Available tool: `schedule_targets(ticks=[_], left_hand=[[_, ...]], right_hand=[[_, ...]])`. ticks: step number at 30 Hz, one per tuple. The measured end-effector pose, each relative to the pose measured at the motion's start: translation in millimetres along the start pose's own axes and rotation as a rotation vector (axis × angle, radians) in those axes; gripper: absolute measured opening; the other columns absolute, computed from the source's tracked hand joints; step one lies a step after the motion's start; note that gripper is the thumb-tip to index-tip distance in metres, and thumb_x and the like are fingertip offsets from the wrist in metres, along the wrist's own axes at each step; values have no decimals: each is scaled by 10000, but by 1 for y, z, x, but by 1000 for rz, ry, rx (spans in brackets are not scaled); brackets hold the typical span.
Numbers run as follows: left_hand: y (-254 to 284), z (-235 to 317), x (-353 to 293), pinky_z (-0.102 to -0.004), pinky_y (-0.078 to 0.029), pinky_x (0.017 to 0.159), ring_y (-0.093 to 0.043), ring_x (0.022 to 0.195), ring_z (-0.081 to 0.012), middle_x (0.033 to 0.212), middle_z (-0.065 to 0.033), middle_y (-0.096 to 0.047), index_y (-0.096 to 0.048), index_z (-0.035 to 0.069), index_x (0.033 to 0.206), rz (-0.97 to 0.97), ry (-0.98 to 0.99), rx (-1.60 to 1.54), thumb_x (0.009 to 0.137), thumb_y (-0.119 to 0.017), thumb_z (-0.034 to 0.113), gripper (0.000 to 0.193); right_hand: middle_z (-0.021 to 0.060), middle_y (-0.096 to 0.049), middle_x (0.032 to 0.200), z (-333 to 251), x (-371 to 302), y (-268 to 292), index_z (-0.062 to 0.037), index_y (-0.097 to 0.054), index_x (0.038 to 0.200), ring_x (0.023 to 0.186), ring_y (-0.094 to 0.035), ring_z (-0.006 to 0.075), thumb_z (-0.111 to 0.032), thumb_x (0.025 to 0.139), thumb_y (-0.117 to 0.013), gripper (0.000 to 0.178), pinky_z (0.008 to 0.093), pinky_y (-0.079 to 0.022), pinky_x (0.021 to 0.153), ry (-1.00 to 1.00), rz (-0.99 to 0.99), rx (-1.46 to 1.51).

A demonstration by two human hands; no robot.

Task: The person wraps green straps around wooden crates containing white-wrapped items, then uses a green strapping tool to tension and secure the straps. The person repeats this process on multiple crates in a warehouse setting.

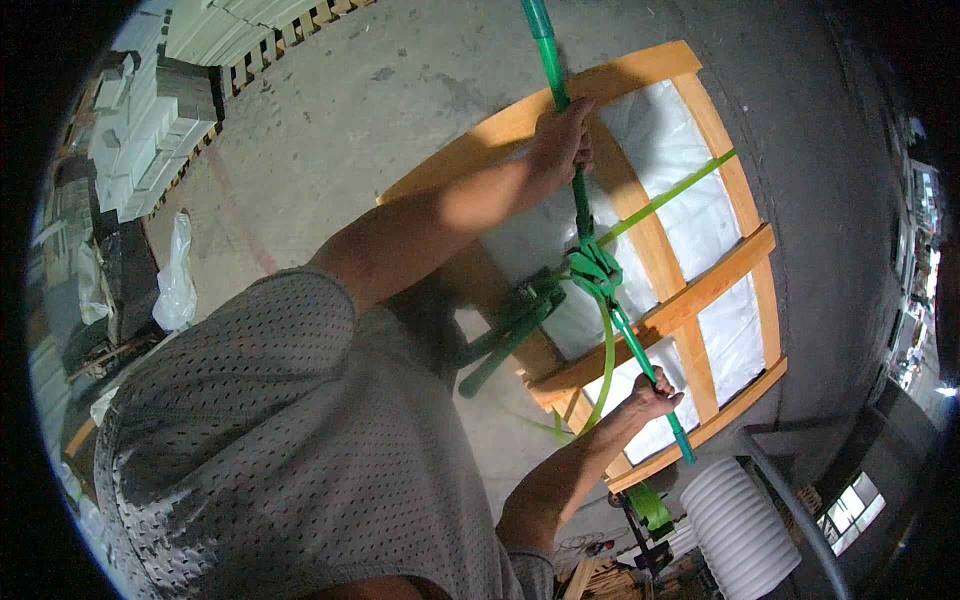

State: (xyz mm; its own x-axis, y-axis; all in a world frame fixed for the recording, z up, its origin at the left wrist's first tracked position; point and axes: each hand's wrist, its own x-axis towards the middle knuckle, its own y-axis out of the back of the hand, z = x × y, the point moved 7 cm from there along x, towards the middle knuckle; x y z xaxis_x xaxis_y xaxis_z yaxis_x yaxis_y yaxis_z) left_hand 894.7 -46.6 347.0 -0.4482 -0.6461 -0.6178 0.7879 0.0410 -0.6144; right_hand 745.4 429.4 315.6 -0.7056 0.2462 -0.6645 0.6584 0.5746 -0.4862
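The strap [668, 197] is being tensioned on the crate [690, 300] — both tool [592, 268] handles are clenched by left hand [562, 142] and right hand [655, 395]; a squeeze is needed next.

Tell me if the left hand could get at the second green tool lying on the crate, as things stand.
Probably yes, but not freely: the left hand is closed on the upper green handle. The second green tool lies just below on the wooden crate, nothing covering it. The hand would have to let go first.

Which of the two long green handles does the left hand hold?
The upper handle, running to the top edge; the left hand grips it. The right hand holds the lower handle.
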Motion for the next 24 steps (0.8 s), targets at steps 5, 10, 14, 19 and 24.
schedule_targets(ticks=[5,10,14,19,24], left_hand=[[0,0,7,-331,-276,412,-261,386,-139,489,32,-238,-302,178,595,-11,15,0,909,-590,338,455],[22,-2,10,-343,-282,435,-244,394,-146,485,20,-233,-288,178,591,-21,22,25,931,-542,348,458],[31,-1,7,-339,-300,470,-258,414,-155,491,14,-243,-282,172,594,-170,47,-25,946,-507,334,449],[39,4,5,-350,-346,506,-330,460,-176,518,-3,-305,-353,154,612,-203,61,-54,940,-519,300,396],[42,86,15,-397,-406,556,-413,524,-205,585,-30,-421,-453,103,725,-174,8,-120,910,-576,295,293]], right_hand=[[-17,-293,437,3,2,-10,-155,-341,546,381,-286,163,-479,966,-409,535,341,-342,427,-63,-86,-34],[-4,-281,407,13,7,7,-153,-345,531,364,-275,163,-478,986,-376,559,304,-275,405,-68,-85,8],[-9,-285,410,15,6,6,-158,-333,513,370,-270,147,-466,981,-396,564,312,-281,428,-62,-293,39],[-12,-277,443,13,7,18,-146,-378,554,427,-334,153,-455,954,-468,513,332,-367,541,-118,-307,98],[60,-569,571,-43,3,12,-50,-595,715,575,-559,223,-422,908,-562,420,391,-470,627,-5,-556,-84]])
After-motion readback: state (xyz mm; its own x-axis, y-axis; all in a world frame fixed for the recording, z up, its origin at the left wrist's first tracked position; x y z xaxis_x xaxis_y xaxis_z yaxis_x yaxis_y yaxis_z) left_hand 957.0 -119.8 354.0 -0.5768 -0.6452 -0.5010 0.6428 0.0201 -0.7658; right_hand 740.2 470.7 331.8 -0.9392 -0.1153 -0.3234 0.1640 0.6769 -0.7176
